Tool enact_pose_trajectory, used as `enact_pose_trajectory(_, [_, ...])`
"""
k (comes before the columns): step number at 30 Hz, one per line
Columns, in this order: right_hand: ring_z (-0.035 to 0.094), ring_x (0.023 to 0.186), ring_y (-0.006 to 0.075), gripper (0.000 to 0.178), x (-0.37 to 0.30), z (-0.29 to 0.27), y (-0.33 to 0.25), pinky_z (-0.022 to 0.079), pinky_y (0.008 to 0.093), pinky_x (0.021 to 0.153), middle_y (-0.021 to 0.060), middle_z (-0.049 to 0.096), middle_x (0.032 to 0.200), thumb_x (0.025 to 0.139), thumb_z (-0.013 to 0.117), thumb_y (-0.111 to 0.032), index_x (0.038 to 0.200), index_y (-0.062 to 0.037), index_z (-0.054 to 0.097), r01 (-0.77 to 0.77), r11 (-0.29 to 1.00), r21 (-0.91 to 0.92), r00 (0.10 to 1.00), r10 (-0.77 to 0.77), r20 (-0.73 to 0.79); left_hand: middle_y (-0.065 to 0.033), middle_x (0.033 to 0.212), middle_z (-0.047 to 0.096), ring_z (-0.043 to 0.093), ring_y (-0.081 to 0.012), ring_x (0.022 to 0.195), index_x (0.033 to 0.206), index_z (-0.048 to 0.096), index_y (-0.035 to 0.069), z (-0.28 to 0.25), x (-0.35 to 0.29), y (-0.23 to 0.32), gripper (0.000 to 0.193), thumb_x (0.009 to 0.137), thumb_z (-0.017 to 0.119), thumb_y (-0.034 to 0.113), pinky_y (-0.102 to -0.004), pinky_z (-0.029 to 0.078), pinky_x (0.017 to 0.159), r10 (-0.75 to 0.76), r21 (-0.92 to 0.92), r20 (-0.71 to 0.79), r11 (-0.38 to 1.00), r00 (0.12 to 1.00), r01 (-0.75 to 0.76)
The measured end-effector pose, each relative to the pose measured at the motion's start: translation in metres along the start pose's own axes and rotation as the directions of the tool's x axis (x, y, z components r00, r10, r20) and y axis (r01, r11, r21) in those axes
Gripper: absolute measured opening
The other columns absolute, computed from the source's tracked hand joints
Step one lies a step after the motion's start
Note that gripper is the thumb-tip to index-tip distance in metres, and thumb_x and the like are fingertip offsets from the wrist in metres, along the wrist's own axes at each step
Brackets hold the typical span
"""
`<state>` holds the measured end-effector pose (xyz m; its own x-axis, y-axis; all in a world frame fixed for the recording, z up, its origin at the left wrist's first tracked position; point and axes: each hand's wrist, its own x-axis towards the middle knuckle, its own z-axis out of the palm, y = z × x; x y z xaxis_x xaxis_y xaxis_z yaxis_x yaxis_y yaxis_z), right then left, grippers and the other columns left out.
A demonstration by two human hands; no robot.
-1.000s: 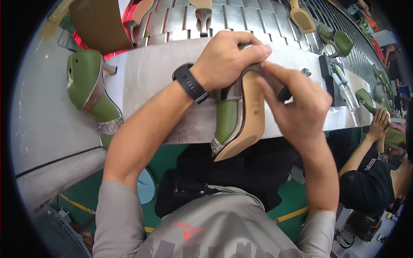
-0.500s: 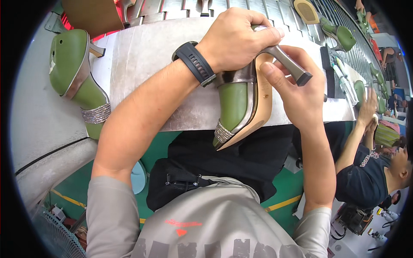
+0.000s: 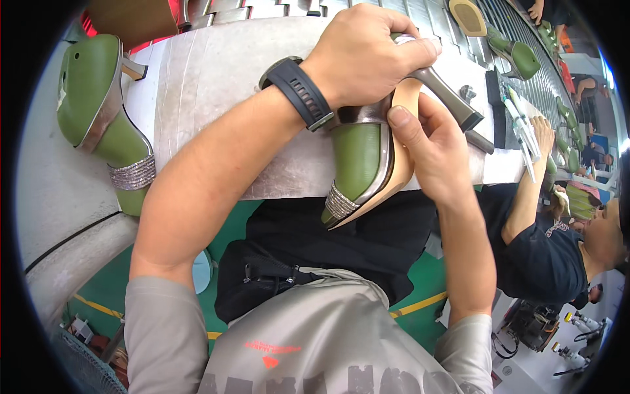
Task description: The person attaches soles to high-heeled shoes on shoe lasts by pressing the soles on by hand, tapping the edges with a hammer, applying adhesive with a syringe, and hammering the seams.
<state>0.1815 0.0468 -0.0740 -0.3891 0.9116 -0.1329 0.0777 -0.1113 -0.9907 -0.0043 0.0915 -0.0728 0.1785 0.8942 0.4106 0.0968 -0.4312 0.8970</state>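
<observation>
A green high-heeled shoe point(image 3: 356, 154) with a metallic strap and a glittery toe band is tilted over the near edge of the worktable point(image 3: 216, 85), toe toward me. Its beige sole faces right, and its dark heel point(image 3: 449, 98) sticks out to the lower right. My left hand point(image 3: 367, 56), a black watch on its wrist, is closed round the back of the shoe by the heel's base. Pressing on the sole edge below the heel is the thumb of my right hand point(image 3: 436, 141); its other fingers curl behind, partly hidden.
Another green shoe point(image 3: 98, 98) stands at the left. A dark bar point(image 3: 480, 141) lies right of my right hand, near several pens point(image 3: 522, 121). More shoe parts point(image 3: 515, 56) rest on the metal conveyor at the far right. A co-worker point(image 3: 545, 243) sits at the right.
My right hand has shifted down and slightly left along the sole, uncovering the dark bar on the table. The shoe stays in my left hand. The co-worker's hand has moved toward the pens.
</observation>
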Motion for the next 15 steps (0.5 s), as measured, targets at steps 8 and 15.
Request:
enact_pose_trajectory(8, [0.068, 0.097, 0.0112, 0.057, -0.016, -0.002, -0.003, 0.058, 0.0270, 0.085, 0.0103, 0.072, 0.116, 0.098, 0.079, -0.025, 0.135, 0.0136, 0.058, -0.037, 0.999, 0.001, 0.999, 0.037, 0.008, -0.0105, 0.083, 0.073, 0.068, -0.0156, 0.076, 0.096, 0.075, -0.004, 0.005, 0.000, -0.010, 0.029, 0.099, 0.066, 0.023, -0.0298, 0.054, 0.070, -0.066, -0.042, -0.040, 0.997, 0.997, 0.065])
enact_pose_trajectory(15, [0.069, 0.085, 0.0108, 0.049, 0.003, 0.002, -0.026, 0.058, 0.0299, 0.076, 0.0125, 0.077, 0.096, 0.092, 0.081, -0.035, 0.112, 0.0097, 0.073, -0.001, 0.926, -0.378, 1.000, 0.001, 0.001, -0.0053, 0.094, 0.075, 0.068, -0.0100, 0.088, 0.106, 0.076, -0.004, -0.008, 0.004, -0.021, 0.030, 0.101, 0.067, 0.024, -0.0253, 0.054, 0.081, -0.115, -0.050, -0.113, 0.993, 0.987, 0.110])
